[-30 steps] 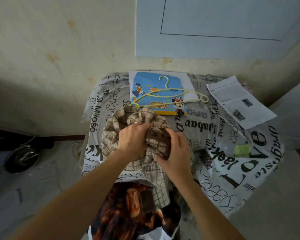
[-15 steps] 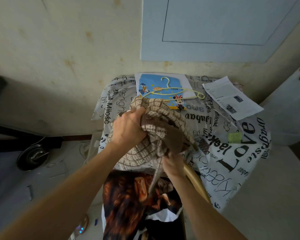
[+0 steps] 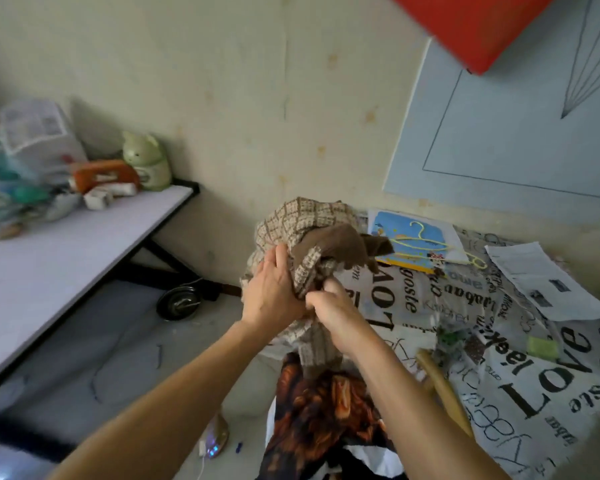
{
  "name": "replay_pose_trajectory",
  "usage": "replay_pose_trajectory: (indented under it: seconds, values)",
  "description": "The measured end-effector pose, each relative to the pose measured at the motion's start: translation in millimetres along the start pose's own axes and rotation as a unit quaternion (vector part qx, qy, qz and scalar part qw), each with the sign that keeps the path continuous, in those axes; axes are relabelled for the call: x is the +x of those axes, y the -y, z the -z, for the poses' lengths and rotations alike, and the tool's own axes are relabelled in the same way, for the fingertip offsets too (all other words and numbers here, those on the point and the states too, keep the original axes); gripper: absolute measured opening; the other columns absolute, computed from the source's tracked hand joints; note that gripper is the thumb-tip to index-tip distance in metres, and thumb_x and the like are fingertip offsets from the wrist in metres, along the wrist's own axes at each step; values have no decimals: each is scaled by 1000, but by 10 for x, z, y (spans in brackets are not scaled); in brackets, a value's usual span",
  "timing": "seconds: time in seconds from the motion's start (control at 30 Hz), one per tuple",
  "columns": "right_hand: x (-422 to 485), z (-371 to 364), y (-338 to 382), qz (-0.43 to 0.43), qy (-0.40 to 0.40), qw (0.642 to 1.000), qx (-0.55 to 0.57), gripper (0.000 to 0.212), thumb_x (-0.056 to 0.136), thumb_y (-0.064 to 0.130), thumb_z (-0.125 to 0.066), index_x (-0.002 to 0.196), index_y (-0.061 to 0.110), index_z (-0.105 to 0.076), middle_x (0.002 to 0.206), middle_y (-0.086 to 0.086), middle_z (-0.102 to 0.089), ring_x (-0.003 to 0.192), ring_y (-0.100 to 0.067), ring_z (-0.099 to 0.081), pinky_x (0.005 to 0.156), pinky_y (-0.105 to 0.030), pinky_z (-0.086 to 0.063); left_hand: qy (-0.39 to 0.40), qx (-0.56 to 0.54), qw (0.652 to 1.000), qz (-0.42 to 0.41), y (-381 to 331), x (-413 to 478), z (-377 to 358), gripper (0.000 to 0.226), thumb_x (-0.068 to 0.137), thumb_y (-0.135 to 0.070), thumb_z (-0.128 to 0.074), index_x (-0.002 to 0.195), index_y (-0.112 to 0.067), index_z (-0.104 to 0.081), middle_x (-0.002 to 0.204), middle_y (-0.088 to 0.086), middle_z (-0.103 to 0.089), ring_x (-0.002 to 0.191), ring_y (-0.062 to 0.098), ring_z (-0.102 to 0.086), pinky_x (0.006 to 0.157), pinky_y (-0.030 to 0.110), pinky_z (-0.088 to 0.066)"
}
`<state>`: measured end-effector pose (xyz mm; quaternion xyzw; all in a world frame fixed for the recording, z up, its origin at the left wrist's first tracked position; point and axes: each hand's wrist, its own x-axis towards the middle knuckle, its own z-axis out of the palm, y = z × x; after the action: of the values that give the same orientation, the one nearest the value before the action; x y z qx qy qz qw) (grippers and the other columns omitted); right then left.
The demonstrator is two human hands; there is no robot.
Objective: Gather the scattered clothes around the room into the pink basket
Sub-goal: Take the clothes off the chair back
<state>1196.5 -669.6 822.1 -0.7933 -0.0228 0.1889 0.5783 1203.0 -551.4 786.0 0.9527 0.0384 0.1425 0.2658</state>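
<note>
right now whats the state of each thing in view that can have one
checked garment, bunched up, held in both hands
left hand, grips the garment's top
right hand, curled round the garment lower down
yellow hanger, lying flat on the blue card
paper sheet, flat on the table cover

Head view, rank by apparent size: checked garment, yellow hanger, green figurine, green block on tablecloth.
1. checked garment
2. yellow hanger and green figurine: alike; hanger wider but thin, figurine farther off, so not ranked
3. green block
</note>
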Motion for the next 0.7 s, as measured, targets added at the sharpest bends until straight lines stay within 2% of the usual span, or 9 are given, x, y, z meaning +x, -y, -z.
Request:
replay_pose_trajectory:
  seconds: [0.07, 0.13, 0.27, 0.37, 0.47, 0.53, 0.57, 0.63, 0.7]
  values:
    - [-258, -229, 96, 31, 59, 989, -134, 46, 85, 7, -48, 131, 10, -45, 122, -3, -52, 116, -23, -49, 85, -26, -38, -58, 23, 998, 19, 153, -293, 342, 77, 66, -36, -75, 127, -13, -33, 118, 7, -52, 103, 32, -56, 67, 39, -44]
    - [-469, -423, 158, 111, 73, 956, -262, 35, 86, 13, -53, 120, 7, -52, 119, -10, -57, 113, -29, -52, 81, -27, -37, -90, 58, 994, 32, 313, -515, 630, 64, 71, -33, -70, 122, -15, -37, 106, 6, -57, 88, 34, -59, 60, 36, -39]
    - [-873, -787, 272, 363, -86, 815, -443, 29, 77, 21, -69, 104, 16, -60, 101, -3, -59, 96, -24, -55, 81, -36, -49, -107, 137, 983, 66, 628, -993, 1221, 45, 76, -30, -65, 113, -19, -40, 87, 2, -52, 75, 33, -59, 56, 35, -33]
    - [-1027, -1023, 393, 448, -146, 748, -468, 77, 61, 36, -83, 127, 24, -44, 123, -7, -45, 112, -27, -46, 94, -47, -43, -91, 206, 972, 63, 843, -1329, 1538, 47, 75, -40, -66, 110, -23, -39, 89, 1, -53, 75, 31, -59, 55, 35, -32]
    - [-1065, -1392, 457, 399, -44, 746, -530, 132, 54, 47, -86, 149, 37, 4, 158, -13, -1, 142, -43, -10, 104, -69, -22, -85, 268, 960, 18, 1040, -1697, 1742, 52, 73, -35, -70, 115, -24, -39, 91, 3, -54, 77, 31, -59, 50, 34, -32]
    - [-1055, -1723, 428, 380, 33, 748, -543, 137, 60, 44, -85, 144, 42, 24, 158, -9, 18, 144, -44, 2, 106, -72, -16, -90, 285, 954, -3, 1187, -1941, 1836, 53, 75, -24, -65, 123, -22, -43, 92, 5, -56, 75, 30, -59, 49, 34, -35]
    - [-1074, -1975, 422, 383, 66, 745, -543, 133, 64, 42, -82, 143, 43, 24, 158, -10, 15, 143, -44, -3, 107, -71, -19, -93, 293, 952, 9, 1321, -2106, 1928, 52, 75, -19, -60, 125, -21, -45, 92, 6, -56, 74, 30, -59, 50, 34, -38]
    - [-1081, -2344, 392, 400, 97, 737, -536, 117, 70, 41, -76, 148, 40, 11, 155, -13, -16, 134, -40, -30, 103, -62, -33, -114, 294, 949, 24, 1531, -2354, 2063, 50, 75, -16, -54, 125, -18, -48, 91, 5, -58, 72, 29, -60, 52, 36, -44]
    - [-1109, -2786, 354, 433, 120, 721, -528, 95, 73, 39, -72, 146, 36, -12, 132, -7, -48, 115, -35, -50, 93, -49, -45, -104, 295, 948, 65, 1815, -2630, 2217, 50, 74, -17, -60, 122, -18, -48, 93, 5, -58, 75, 29, -60, 56, 39, -48]
